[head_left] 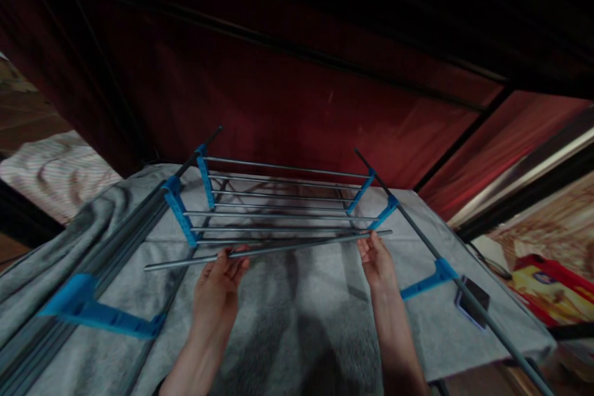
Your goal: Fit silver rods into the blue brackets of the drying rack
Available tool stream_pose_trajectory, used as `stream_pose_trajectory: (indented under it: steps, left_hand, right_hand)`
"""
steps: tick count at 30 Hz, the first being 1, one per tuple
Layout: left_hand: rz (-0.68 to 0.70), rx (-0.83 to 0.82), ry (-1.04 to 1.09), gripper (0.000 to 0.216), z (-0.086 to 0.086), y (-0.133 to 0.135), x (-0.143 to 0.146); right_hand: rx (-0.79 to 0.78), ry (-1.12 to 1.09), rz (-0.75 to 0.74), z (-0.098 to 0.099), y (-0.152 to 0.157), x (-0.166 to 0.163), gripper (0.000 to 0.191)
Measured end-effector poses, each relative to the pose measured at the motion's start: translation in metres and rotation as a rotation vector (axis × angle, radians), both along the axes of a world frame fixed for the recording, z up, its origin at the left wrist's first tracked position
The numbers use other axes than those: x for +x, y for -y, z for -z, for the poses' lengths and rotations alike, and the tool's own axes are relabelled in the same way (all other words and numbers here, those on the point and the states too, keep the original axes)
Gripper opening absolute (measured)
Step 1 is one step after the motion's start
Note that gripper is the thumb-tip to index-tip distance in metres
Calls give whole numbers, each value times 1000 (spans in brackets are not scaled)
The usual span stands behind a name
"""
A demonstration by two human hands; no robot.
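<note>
A thin grey metal rod [297, 245] lies crosswise just below the middle of the frame, loose from the rest and tilted, its left end lower than its right. Both hands hold it. The left hand [218, 284] takes it from beneath, well in from the left tip, with the fingers [234, 258] curled up around it, so that a long stretch of rod sticks out past the hand towards the left. The right hand [377, 260] meets it close to its right end, fingertips pinching the rod lightly; a short stub runs on beyond them.

Just behind the rod, nearly touching it, stands a drying rack section [283, 198]: several parallel grey rails held between slanted blue plastic brackets [185, 213] at left and right. Long dark poles [420, 232] run from those brackets down towards both lower corners of the frame, each carrying a further blue arm [95, 312] that lies flat.

All of this rests on a grey fleece blanket [297, 322] that fills the lower half of the frame. A phone [473, 302] lies on it at the right, just beside the right pole. A dark red curtain [297, 93] hangs behind, striped cloth [51, 167] shows at the left edge, and a red and yellow object [552, 288] at the far right.
</note>
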State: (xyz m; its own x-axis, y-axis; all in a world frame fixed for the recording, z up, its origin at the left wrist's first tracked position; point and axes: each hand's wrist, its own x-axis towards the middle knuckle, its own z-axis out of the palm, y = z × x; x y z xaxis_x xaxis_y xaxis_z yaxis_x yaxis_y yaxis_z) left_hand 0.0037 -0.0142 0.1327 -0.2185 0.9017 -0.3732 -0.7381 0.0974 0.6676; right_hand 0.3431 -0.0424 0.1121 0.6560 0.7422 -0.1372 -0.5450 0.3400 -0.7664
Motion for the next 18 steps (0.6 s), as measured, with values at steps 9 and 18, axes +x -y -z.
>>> stream_pose_trajectory:
  steps: [9,18]
  left_hand:
    - [-26,-86,-11,20,5,-4,-7]
    - [25,-103,-10,16,4,-6,-5]
  right_hand:
    - [16,16,-8,-18,-31,11,27]
    - [-8,54,4,-32,-51,21,25]
